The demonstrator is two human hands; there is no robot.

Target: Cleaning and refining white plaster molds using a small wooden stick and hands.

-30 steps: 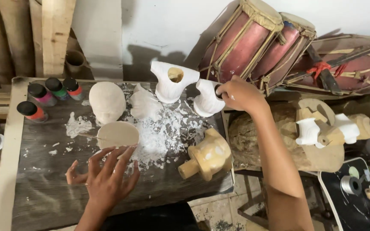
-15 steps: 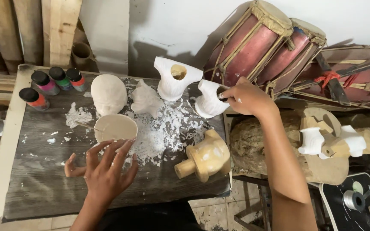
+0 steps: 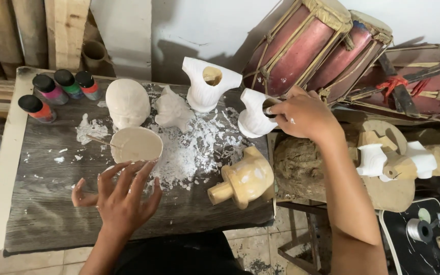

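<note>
White-painted and waisted, the carving [image 3: 254,119] in the right hand [image 3: 304,114] stands near the table's [image 3: 36,214] right edge, its round top hole turned toward the fingers; its surface looks chalky and matt, wider at the base than at the neck. Nearest the camera, the left hand [image 3: 123,196] hovers or rests flat over the dark wood-grain table, fingers spread wide, holding nothing, fingertips just short of the bowl [image 3: 136,144] of white paint, which has a thin stick lying across its rim. To the right of that hand lies an unpainted tan carving [image 3: 244,181] on its side, close to the table's front right corner. White paint spatter [image 3: 194,147] covers the tabletop between the bowl and the carvings. The right hand is curled around the upper edge of the white carving, thumb and fingers closed on its rim by the hole, gripping it. Farther back stand a rounded white head-shaped piece [image 3: 127,102], a small lumpy white figure [image 3: 174,109] and a taller white piece [image 3: 207,84] with an open hole at its top. At the back left sit four paint bottles [image 3: 59,89] with dark caps. Beyond the table's right edge lean two red drums [image 3: 322,46], and lower right more white and bare wooden pieces [image 3: 398,160] lie together.
</note>
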